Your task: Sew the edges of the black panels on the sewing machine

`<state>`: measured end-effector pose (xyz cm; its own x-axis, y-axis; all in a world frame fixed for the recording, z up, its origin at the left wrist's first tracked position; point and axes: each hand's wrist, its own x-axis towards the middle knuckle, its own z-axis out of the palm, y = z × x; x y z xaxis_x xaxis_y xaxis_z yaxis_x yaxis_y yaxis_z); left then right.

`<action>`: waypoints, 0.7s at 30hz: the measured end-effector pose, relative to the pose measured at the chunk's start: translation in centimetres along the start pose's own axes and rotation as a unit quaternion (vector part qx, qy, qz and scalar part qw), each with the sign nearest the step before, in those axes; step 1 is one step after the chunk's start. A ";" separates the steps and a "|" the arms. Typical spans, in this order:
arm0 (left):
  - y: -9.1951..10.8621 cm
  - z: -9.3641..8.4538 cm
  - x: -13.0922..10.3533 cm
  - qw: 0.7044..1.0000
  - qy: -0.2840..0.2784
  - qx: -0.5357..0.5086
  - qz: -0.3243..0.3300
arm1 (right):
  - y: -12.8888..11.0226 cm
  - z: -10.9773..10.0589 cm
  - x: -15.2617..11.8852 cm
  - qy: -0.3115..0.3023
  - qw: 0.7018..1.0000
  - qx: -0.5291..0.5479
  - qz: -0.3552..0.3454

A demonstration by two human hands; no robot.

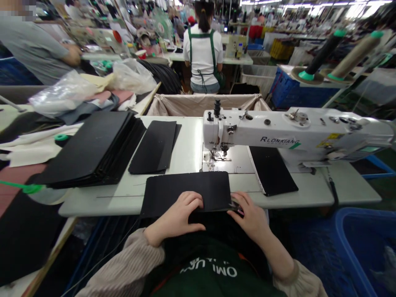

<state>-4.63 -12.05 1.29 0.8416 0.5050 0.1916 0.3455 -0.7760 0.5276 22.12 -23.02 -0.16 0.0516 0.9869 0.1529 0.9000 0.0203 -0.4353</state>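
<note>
A flat black panel (pixel 185 185) with rounded corners lies at the table's front edge, partly overhanging it. My left hand (pixel 182 212) grips its near edge, fingers on top and thumb below. At the panel's near right corner, my right hand (pixel 249 214) is closed around a small metal tool that looks like thread snips (pixel 236 205), mostly hidden by the fingers. Behind the panel stands a white sewing machine (pixel 256 128), its needle area lit. Another black panel (pixel 274 171) with a pale edge lies under the machine's arm.
Left of the machine lie a few black panels (pixel 154 146) and a tall stack of them (pixel 89 148). Cloth scraps and plastic bags (pixel 71 93) cover the left side. A blue bin (pixel 365 247) stands at right, thread cones (pixel 321 55) behind. Co-workers (pixel 202 53) are farther back.
</note>
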 end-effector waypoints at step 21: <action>-2.5 -15.9 -6.2 0.801 0.322 -0.387 -0.324 | -2.5 -4.1 8.7 0.049 0.956 0.282 0.066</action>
<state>-17.31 -7.23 11.98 0.1144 0.9906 -0.0754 0.0519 0.0698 0.9962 22.13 -15.12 5.92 0.2130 0.9678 0.1338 0.5088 0.0070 -0.8609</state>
